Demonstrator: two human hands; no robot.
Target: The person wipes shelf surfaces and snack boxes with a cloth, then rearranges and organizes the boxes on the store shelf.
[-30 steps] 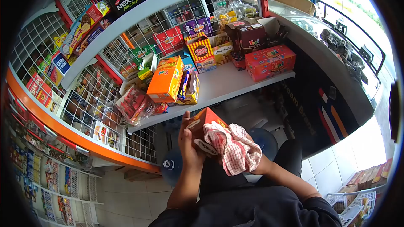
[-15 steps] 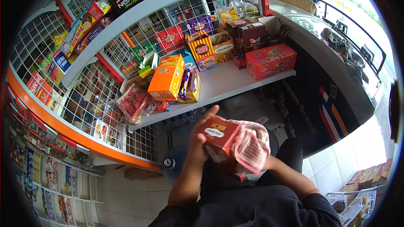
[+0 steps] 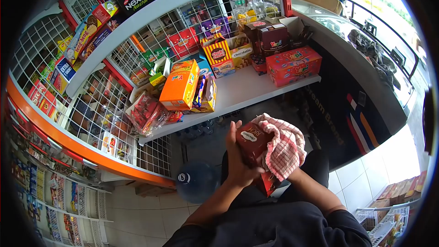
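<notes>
A dark red chocolatos box is held above my lap, in front of the lower shelf. My left hand grips its left side, fingers pointing up and thumb across the lower part. A red-and-white checked cloth lies against the box's right side. Under that cloth is my right hand; only its wrist edge shows, and its fingers are hidden.
The white shelf bears an orange Yupi box, a pink Yupi box and a striped box. A blue water bottle stands on the floor at left. A dark freezer side is at right.
The box has turned in my left hand and moved right, with its RICH face now showing. The cloth and my right hand have shifted right and slightly up.
</notes>
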